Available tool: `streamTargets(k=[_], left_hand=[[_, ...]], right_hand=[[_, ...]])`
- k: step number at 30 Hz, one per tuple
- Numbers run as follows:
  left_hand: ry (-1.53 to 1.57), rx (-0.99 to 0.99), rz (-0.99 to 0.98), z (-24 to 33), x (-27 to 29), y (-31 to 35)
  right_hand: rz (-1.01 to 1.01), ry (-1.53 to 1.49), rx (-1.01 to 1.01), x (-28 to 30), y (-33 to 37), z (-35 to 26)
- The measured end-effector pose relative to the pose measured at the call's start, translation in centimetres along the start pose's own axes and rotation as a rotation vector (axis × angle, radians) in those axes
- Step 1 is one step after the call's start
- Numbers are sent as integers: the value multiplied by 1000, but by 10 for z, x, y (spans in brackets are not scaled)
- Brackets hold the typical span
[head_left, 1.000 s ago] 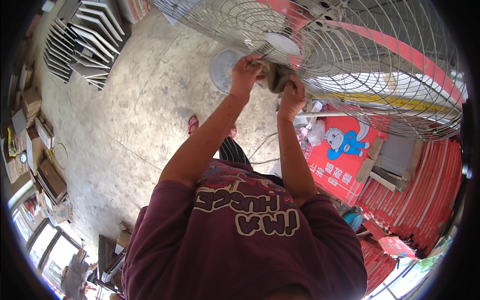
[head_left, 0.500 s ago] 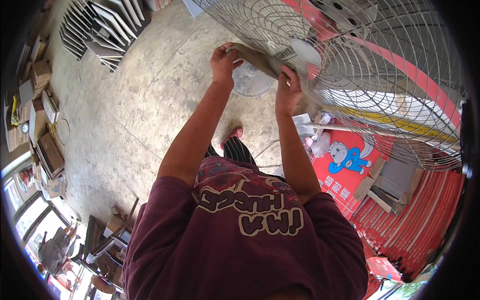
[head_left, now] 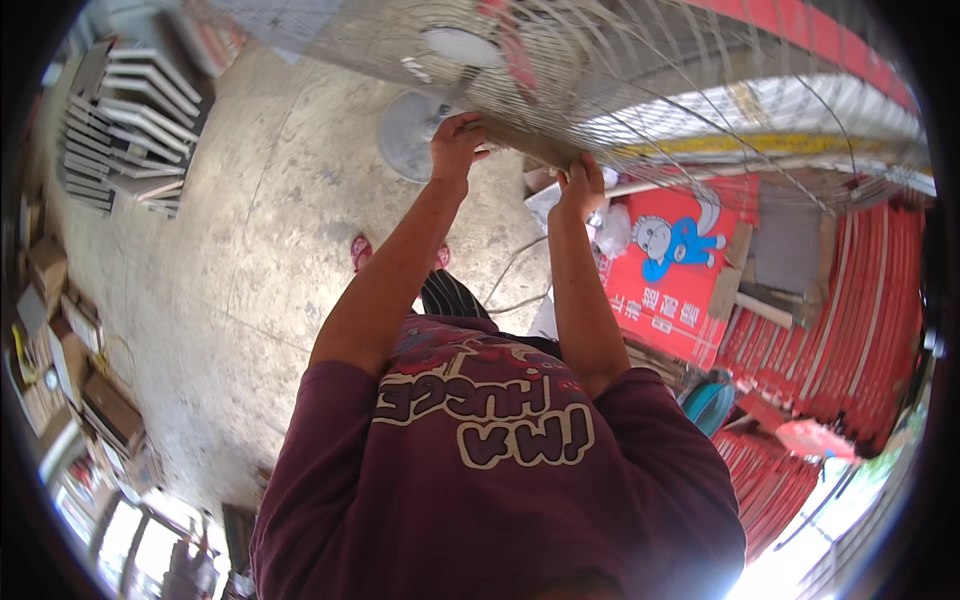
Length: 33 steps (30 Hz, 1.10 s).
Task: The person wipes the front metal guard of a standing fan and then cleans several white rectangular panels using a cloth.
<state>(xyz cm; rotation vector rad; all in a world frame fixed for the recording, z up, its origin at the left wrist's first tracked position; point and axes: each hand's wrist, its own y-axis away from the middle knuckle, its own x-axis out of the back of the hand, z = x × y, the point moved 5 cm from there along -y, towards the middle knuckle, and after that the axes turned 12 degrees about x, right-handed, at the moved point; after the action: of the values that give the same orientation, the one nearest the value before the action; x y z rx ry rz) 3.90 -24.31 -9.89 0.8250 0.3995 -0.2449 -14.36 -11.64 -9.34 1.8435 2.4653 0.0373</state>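
Observation:
Both arms stretch forward, and my hands hold a long grey-brown strip-like piece [head_left: 530, 143] between them. Its material is not clear: it may be stiff or folded cloth. My left hand [head_left: 460, 150] is closed on its left end, fingers curled over the edge. At its right end my right hand [head_left: 581, 187] pinches it between thumb and fingers. Just beyond the piece is the wire cage of a large fan [head_left: 600, 100], with red parts and a pale round hub [head_left: 462, 46]. A round grey base [head_left: 405, 135] stands on the floor beside my left hand.
Red cartons [head_left: 830, 330] are stacked at the right, near a red printed panel [head_left: 665, 270]. A cable [head_left: 515, 265] crosses the concrete floor by my feet. Pale slabs stand in a rack [head_left: 140, 130] at far left; boxes [head_left: 85, 340] line the left side.
My view has turned and shifted, so the fan cage sits higher and further left. The held piece now looks straighter and more level. Both hands keep their hold.

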Motion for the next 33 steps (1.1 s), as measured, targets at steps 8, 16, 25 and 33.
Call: streamTargets(k=[8, 16, 25, 33], left_hand=[[-49, -2, -164, -22, -52, 10], [-281, 10, -290, -33, -109, 52], [-498, -62, -490, -24, -169, 108], [-483, -217, -598, 11, -201, 169]], right_hand=[[214, -257, -24, 54, -23, -24], [355, -349, -19, 97, -35, -79], [499, -636, 127, 115, -51, -149], [470, -748, 366, 123, -53, -213]])
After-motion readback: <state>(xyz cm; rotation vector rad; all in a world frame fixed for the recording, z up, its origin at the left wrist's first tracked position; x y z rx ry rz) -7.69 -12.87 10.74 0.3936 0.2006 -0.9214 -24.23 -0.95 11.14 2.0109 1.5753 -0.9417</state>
